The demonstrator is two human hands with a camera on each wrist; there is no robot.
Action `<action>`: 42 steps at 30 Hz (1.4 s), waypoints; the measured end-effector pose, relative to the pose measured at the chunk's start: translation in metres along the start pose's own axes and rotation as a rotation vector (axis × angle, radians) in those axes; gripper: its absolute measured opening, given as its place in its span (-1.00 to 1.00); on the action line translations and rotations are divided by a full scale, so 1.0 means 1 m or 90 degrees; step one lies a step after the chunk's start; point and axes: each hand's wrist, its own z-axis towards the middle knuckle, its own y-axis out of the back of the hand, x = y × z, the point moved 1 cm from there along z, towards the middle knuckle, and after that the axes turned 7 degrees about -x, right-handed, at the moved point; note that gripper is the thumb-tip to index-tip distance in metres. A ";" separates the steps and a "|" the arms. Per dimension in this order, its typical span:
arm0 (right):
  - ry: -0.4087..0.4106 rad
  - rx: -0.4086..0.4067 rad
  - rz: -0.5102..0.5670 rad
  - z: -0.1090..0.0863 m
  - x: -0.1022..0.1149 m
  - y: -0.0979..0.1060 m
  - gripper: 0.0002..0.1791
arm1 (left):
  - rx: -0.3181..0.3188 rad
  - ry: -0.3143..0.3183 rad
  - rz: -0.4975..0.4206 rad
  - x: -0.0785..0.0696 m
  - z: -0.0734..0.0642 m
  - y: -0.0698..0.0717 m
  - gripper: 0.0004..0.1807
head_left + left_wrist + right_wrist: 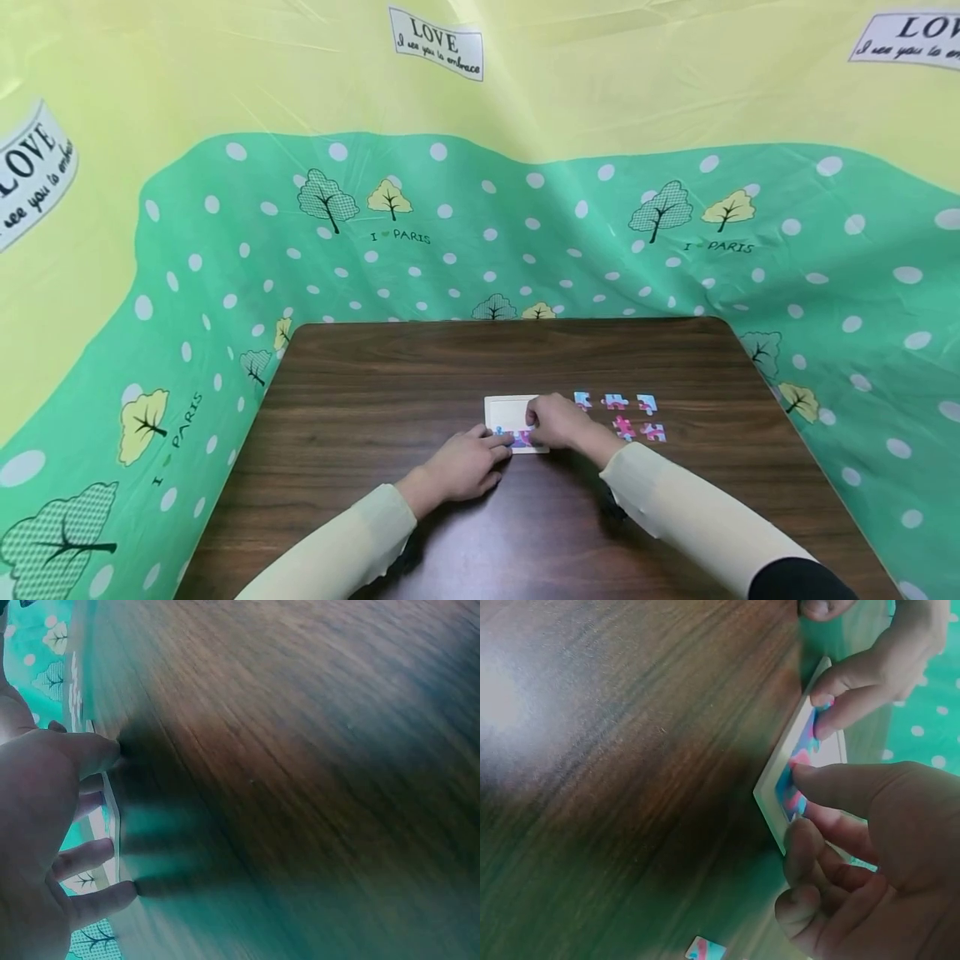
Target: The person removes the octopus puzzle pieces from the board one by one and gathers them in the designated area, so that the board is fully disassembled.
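A small white puzzle tray [504, 411] lies on the table with joined pink, purple and blue jigsaw pieces [517, 438] along its near side. My left hand [463, 467] rests at the tray's lower left, fingers extended, with fingertips touching the pieces and the tray's edge. Over the tray's right part, my right hand [558, 421] pinches a jigsaw piece [795, 801] between thumb and curled fingers, low in the near right corner. The fingers partly cover that piece, so its outline is hard to make out.
Several loose jigsaw pieces lie in two rows right of the tray, among them a blue-pink one [615, 402] and a pink one [624, 428]. The dark wooden table [360, 400] meets a green and yellow patterned cloth [465, 225] behind and at the sides.
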 end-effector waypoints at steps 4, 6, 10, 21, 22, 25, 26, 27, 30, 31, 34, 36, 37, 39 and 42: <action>0.008 0.013 0.035 0.000 -0.003 0.004 -0.82 | 0.013 0.008 -0.008 0.000 0.000 0.001 -0.53; 0.021 0.018 0.059 -0.001 -0.006 0.006 -0.86 | 0.016 0.011 -0.011 -0.001 0.000 0.002 -0.53; 0.050 0.014 0.104 -0.005 -0.014 0.007 -0.90 | 0.017 0.015 -0.018 -0.002 0.000 0.002 -0.52; 0.089 -0.008 0.220 -0.017 -0.028 0.003 -0.81 | -0.002 0.019 -0.013 -0.003 -0.005 0.004 -0.50; 0.089 -0.013 0.228 -0.019 -0.029 0.004 -0.81 | -0.008 0.016 -0.010 -0.003 -0.006 0.004 -0.50; 0.077 -0.029 0.245 -0.024 -0.034 0.006 -0.81 | -0.018 0.008 0.000 -0.003 -0.006 0.003 -0.51; 0.069 -0.032 0.255 -0.025 -0.036 0.008 -0.81 | -0.019 0.007 0.002 -0.004 -0.006 0.003 -0.50; 0.061 -0.035 0.261 -0.027 -0.039 0.010 -0.82 | -0.018 0.007 0.004 -0.004 -0.006 0.002 -0.50; 0.047 -0.044 0.274 -0.033 -0.051 0.018 -0.82 | -0.013 0.009 0.007 -0.005 -0.006 0.001 -0.50; 0.042 -0.046 0.281 -0.036 -0.056 0.021 -0.81 | -0.011 0.010 0.009 -0.006 -0.006 0.000 -0.50; 0.026 -0.056 0.306 -0.045 -0.071 0.030 -0.80 | -0.009 0.012 0.010 -0.007 -0.008 -0.001 -0.49; -0.002 -0.059 0.331 -0.052 -0.083 0.035 -0.80 | -0.010 0.012 0.013 -0.008 -0.009 -0.001 -0.49; -0.017 -0.061 0.343 -0.056 -0.089 0.038 -0.81 | -0.010 0.013 0.014 -0.008 -0.009 -0.001 -0.49; -0.041 -0.065 0.358 -0.064 -0.100 0.043 -0.83 | -0.009 0.016 0.015 -0.009 -0.010 -0.002 -0.48; -0.058 -0.078 0.354 -0.077 -0.115 0.049 -0.86 | 0.002 0.026 0.012 -0.010 -0.011 -0.002 -0.47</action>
